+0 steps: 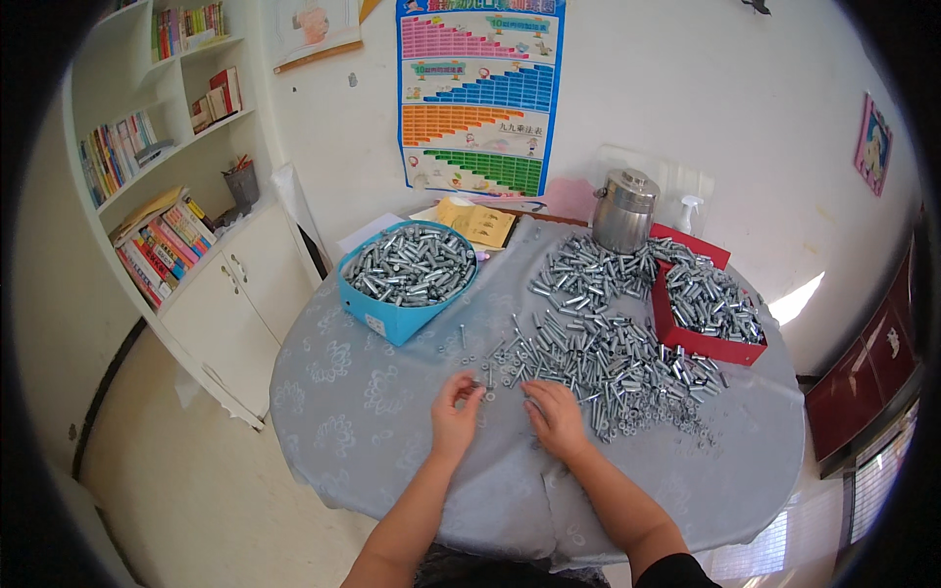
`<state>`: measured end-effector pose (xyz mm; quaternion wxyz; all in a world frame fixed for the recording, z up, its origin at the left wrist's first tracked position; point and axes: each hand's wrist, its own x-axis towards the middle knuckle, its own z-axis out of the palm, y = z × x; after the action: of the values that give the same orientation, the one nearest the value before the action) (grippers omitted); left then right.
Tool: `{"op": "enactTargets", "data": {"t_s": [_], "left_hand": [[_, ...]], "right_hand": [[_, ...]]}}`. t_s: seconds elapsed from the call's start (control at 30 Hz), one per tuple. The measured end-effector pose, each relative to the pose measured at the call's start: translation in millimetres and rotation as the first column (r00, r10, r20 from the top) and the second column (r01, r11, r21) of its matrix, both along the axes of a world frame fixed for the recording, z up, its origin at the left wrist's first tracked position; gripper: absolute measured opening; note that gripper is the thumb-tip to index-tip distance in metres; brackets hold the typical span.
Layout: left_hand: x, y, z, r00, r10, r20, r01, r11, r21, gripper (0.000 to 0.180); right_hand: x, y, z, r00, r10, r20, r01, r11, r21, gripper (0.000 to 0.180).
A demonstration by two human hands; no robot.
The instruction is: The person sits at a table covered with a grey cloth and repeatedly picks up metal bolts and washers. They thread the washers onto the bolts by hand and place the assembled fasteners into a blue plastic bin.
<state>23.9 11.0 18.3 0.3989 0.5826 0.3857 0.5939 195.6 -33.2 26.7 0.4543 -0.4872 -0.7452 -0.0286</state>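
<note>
My left hand is over the near middle of the table, thumb and forefinger pinched together by some small metal pieces. What sits between those fingertips is too small to name. To its right, my right hand has curled fingers, with the tips at the left edge of a heap of bolts; whether they grip a piece is unclear. Loose washers lie between the two hands. Nuts and washers spread along the heap's near side. Beyond it is a pile of metal sleeves.
A blue box full of metal fasteners stands at the left, and a red box of them at the right. Behind are a steel canister, a spray bottle and a yellow booklet. A grey cloth covers the round table.
</note>
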Motion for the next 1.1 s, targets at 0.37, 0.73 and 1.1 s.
{"op": "enactTargets", "data": {"t_s": [0.37, 0.73, 1.1], "left_hand": [[-19.2, 11.0, 3.6, 0.952, 0.152, 0.266, -0.137, 0.988, -0.077, 0.024], [-22.9, 16.9, -2.5, 0.914, 0.217, 0.342, -0.180, 0.974, -0.138, 0.024], [-26.0, 22.9, -13.8, 0.914, 0.209, 0.348, -0.163, 0.974, -0.157, 0.022]], "right_hand": [[-21.1, 30.5, -2.0, 0.998, -0.016, 0.064, 0.044, 0.888, -0.458, 0.019], [-42.1, 49.7, -11.0, 0.963, -0.161, 0.214, 0.245, 0.854, -0.458, 0.021], [-48.6, 49.4, -4.3, 0.991, -0.125, 0.050, 0.133, 0.844, -0.519, 0.019]]}}
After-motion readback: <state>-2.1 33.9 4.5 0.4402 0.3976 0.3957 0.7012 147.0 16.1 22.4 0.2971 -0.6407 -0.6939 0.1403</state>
